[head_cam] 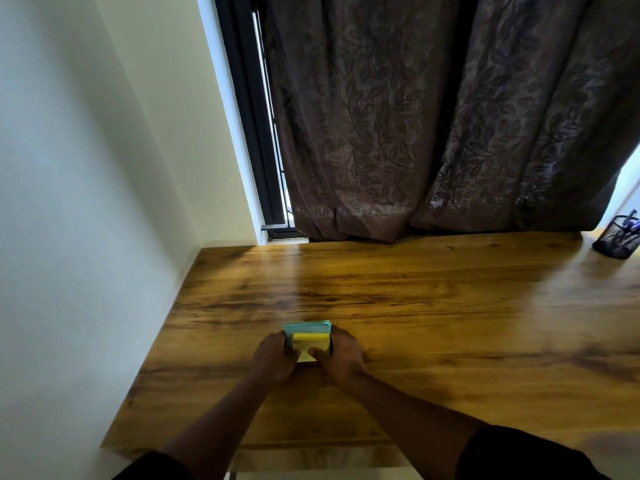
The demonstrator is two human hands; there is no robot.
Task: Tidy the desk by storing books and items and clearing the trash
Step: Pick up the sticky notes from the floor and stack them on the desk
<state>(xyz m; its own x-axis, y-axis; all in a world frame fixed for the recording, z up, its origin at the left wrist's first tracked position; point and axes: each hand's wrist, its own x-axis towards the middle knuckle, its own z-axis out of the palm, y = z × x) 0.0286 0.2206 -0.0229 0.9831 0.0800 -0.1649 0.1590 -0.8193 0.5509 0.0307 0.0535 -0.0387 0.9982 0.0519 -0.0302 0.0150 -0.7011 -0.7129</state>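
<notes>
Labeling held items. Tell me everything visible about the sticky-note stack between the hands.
The sticky-note stack is a small squarish paper block: a light blue pad behind, a yellow pad in front, with a loose yellow sheet hanging from its near side. It sits over the near-left part of the wooden desk; contact with the desk is hidden. The left hand grips its left side, the right hand its right, thumb on the yellow sheet.

One wooden desk (433,306); two sticky-note pads, one teal (306,328) and one yellow (310,342); one mesh pen holder (618,237); one brown curtain (433,116); two hands, left (273,358) and right (341,356).
</notes>
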